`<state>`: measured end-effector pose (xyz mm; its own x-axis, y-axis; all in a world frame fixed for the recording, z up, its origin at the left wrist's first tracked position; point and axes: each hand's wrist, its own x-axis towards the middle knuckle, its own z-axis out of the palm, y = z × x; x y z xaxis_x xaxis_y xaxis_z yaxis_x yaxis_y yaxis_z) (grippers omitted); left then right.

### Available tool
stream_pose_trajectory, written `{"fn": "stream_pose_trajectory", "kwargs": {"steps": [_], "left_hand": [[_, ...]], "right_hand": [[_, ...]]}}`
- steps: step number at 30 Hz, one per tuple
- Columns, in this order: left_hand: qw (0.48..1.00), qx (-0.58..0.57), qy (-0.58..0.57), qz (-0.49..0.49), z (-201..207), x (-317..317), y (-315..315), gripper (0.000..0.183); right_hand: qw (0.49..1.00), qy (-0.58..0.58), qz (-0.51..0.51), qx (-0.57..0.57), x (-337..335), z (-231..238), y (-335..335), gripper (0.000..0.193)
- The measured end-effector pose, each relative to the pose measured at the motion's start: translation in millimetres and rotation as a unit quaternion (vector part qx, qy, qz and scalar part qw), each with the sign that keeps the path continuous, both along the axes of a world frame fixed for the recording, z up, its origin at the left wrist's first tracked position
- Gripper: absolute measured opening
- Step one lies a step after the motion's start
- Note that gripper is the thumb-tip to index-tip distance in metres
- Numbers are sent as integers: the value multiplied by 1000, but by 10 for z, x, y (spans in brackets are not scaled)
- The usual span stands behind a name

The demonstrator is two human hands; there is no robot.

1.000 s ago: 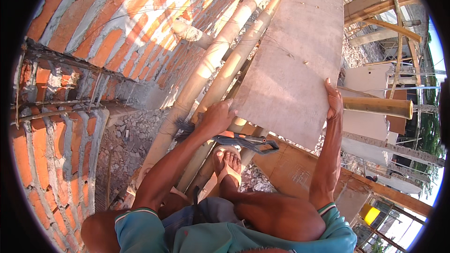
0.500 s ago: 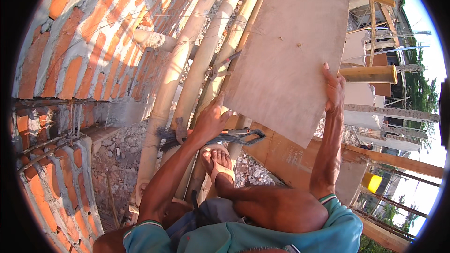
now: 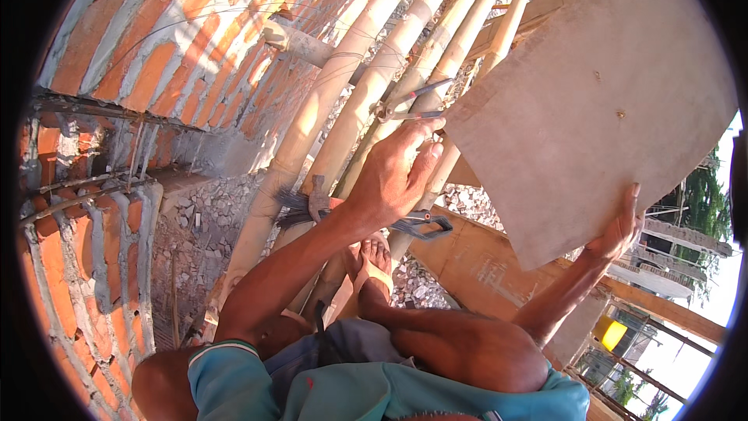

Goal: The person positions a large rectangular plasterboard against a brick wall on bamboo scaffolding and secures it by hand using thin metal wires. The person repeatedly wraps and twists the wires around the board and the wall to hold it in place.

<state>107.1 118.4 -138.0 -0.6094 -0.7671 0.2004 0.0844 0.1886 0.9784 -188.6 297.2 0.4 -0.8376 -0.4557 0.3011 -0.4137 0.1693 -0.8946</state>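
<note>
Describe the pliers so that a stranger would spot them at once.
Start at the brick wall on the left and go right to the bamboo poles. The pliers lie on those poles, by the left hand and left of the board. Unlike the bunch of dark wire nearer the foot, they have two handles spread in a V.

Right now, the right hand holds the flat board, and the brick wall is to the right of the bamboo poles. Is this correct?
Not quite: in the head view, the brick wall is to the left of the bamboo poles. The right hand does hold the flat board.
</note>
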Motion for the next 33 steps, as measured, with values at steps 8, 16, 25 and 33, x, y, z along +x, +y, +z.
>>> {"fn": "stream_pose_trajectory", "kwargs": {"steps": [8,16,25,33], "left_hand": [[944,-132,296,67,1714,43,-1123,43],[987,20,160,14,2079,238,-1529,80],[964,39,244,99,1291,226,-1009,42],[964,84,253,25,791,-147,-452,65]], "right_hand": [[983,91,47,-155,723,-783,-161,41],[841,523,43,133,818,-1193,-52,63],[794,-191,482,-316,283,98,365,97],[940,195,-69,-272,1223,1586,262,46]]}}
